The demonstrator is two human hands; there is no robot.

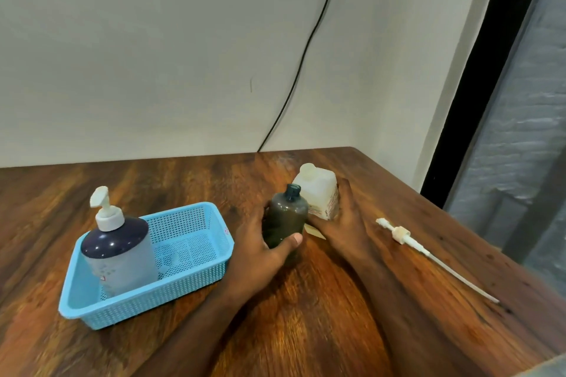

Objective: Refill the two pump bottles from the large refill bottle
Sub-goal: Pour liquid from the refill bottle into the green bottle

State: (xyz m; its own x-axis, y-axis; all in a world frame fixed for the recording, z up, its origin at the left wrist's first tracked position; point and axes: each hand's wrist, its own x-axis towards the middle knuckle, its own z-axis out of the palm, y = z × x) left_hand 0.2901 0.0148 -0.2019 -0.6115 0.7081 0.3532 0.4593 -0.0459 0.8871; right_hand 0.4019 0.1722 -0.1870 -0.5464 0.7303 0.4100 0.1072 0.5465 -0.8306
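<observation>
A small dark bottle [285, 217] with its neck uncapped stands on the wooden table [306, 315]; my left hand [260, 246] grips its body. Right behind it stands the white translucent refill bottle [320, 193], also uncapped, and my right hand [347, 220] holds its side. A second pump bottle [119, 251], grey with a dark top and a white pump head, stands in the blue basket [196, 272] at the left. A loose white pump with a long dip tube [422, 249] lies on the table to the right of my hands.
A black cable [303, 70] runs down the white wall behind the table. The table's right edge sits near a dark window frame [477, 86].
</observation>
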